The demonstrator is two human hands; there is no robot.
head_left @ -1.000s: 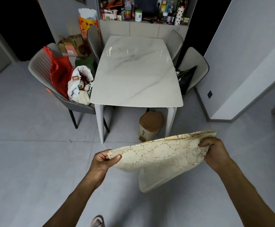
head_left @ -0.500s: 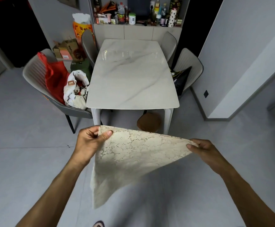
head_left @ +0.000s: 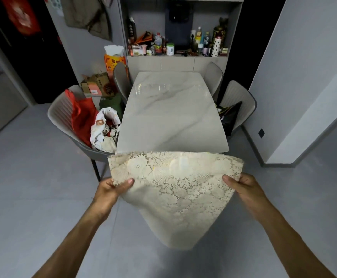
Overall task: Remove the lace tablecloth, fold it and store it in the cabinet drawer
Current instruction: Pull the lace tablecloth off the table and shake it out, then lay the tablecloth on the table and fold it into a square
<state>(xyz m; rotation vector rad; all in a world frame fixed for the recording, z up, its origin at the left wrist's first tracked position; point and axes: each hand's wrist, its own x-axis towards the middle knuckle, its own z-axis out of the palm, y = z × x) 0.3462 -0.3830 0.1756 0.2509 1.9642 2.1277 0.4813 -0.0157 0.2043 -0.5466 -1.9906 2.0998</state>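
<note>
I see the lace tablecloth (head_left: 175, 189) off the table (head_left: 173, 117) and held up in the air in front of me, over the floor (head_left: 33, 187), just short of the table's near edge. It is folded into a smaller sheet; how many layers it has I cannot tell. Its top edge covers the table's near edge and whatever stands beneath the table there. The lower part hangs down in a rounded point between my forearms.

My left hand (head_left: 111, 189) pinches the cloth's left edge, thumb on the upper face, the other fingers hidden behind the fabric. My right hand (head_left: 243, 186) pinches the right edge the same way, thumb on top, fingers curled out of sight underneath.

The marble tabletop shows glare near its far end. Beside the table's left edge a chair (head_left: 63, 115) carries a red bag (head_left: 82, 117) and a white printed bundle (head_left: 103, 131); what is inside the bundle I cannot make out. A dark cushion (head_left: 229, 117) sits on the chair (head_left: 241, 105) by the right edge, partly hidden by the tabletop. Two more chair backs rise at the far corners.

Behind the table stands a cabinet (head_left: 179, 63) with a shelf crowded with bottles and jars, too small to read. Its lower fronts are partly hidden by the table and chairs; I cannot pick out a drawer.
</note>
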